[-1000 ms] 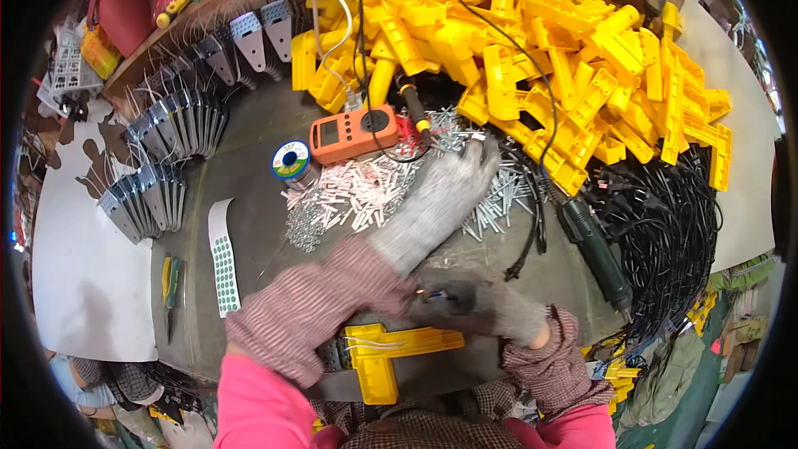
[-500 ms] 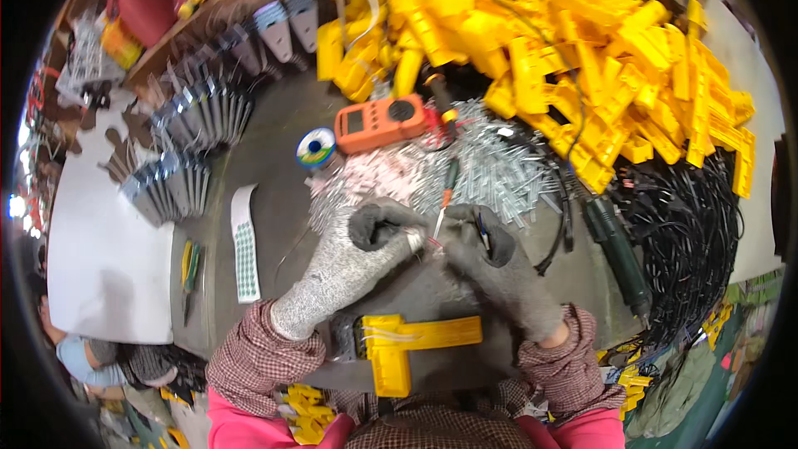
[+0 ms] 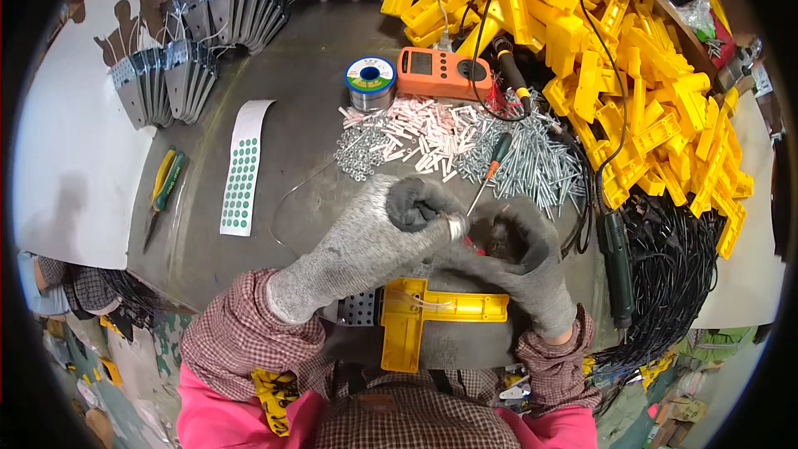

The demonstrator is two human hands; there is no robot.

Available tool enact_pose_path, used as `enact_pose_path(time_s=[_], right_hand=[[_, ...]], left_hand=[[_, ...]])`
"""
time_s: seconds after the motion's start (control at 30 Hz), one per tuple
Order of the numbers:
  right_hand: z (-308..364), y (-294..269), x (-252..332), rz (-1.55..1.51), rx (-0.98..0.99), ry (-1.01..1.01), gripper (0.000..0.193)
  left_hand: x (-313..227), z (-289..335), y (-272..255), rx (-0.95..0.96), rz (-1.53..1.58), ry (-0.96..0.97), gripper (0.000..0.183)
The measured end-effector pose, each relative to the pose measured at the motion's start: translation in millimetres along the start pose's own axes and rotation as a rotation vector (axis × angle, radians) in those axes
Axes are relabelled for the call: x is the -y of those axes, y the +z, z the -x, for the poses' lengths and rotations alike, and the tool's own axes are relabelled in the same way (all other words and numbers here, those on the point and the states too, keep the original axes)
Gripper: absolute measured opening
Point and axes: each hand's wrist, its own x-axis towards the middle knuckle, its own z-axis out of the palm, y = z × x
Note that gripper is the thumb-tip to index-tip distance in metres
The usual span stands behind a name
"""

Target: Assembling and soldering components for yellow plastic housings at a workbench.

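Cluttered bench [image 3: 316, 50]: your left hand [image 3: 391, 229] pinches a small metal part [image 3: 455, 226], right hand [image 3: 519, 245] curls beside it; yellow bracket [image 3: 420, 316] waits below, seemingly unfinished.

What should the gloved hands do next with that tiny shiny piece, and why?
Probably bring the small metal piece down onto the yellow plastic part. The left hand pinches the piece at its fingertips, the right hand meets it, and the yellow part lies just below them, with thin wires on it. What the piece is, I cannot tell.
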Motion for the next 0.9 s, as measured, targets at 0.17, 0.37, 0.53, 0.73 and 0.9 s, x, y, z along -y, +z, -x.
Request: enact_pose_path(time_s=[0.17,0.37,0.53,0.73,0.9], right_hand=[[2,-3,1,0.01,0.181,0.016,0.012],[10,-8,1,-0.437,0.095,0.351,0.011],[13,-1,-6,-0.398,-0.005,0.354,0.011],[4,0,1,-0.431,-0.089,0.34,0.009],[9,-2,2,-0.357,0.009,0.352,0.007]], left_hand=[[10,-6,1,0.07,0.027,0.045,0.019],[28,-19,-5,0.01,0.499,0.314,0.027],[21,-11,26,0.069,0.349,0.123,0.026],[39,-5,24,-0.004,0.069,0.195,0.02],[40,3,26,-0.076,0.208,0.225,0.019]])
